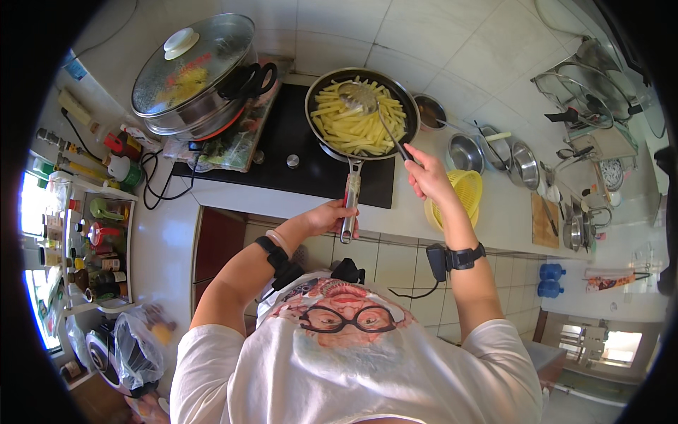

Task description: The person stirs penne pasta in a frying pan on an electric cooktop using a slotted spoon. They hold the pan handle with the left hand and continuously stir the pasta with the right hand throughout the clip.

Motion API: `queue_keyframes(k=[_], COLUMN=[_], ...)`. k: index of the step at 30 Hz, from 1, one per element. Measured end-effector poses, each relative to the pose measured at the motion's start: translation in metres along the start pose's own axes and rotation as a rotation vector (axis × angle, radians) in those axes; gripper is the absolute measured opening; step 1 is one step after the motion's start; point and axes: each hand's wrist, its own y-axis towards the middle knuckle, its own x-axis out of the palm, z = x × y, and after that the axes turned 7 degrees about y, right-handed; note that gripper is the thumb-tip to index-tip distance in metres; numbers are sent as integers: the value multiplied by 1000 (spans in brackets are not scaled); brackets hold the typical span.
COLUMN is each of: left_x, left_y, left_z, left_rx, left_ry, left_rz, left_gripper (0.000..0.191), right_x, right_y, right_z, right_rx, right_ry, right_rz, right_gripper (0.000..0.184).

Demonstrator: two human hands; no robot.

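A frying pan (417, 108) full of pale yellow potato strips (352, 130) rests on the black cooktop (286, 138). Around its metal handle (354, 183) my left hand (331, 217) is closed near the outer end. My right hand (430, 175) grips the dark handle of a skimmer (357, 98), whose perforated head lies on the strips at the upper middle of the pan. Just beside my right wrist is a yellow plastic colander (469, 188), partly hidden behind the forearm.
A large steamer with a glass lid (159, 90) stands left of the pan, with a loose black cable (153, 180) near it. Steel bowls (466, 152) line the counter on the right, before a cutting board (544, 220) with a knife. A seasoning rack (100, 249) is at far left.
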Motion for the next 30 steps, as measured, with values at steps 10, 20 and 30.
queue_keyframes(k=[10, 20, 30], left_x=[0, -1, -1], left_y=[-1, -1, -1], left_z=[3, 1, 2], left_rx=[-29, -15, 4], left_ry=[30, 24, 15], left_rz=[8, 14, 3], left_gripper=[32, 32, 32], right_x=[25, 40, -1], right_y=[12, 37, 43], right_z=[19, 6, 5], right_rx=[44, -443, -335], right_ry=[-50, -737, -683], right_rz=[22, 132, 238], right_gripper=[47, 44, 44])
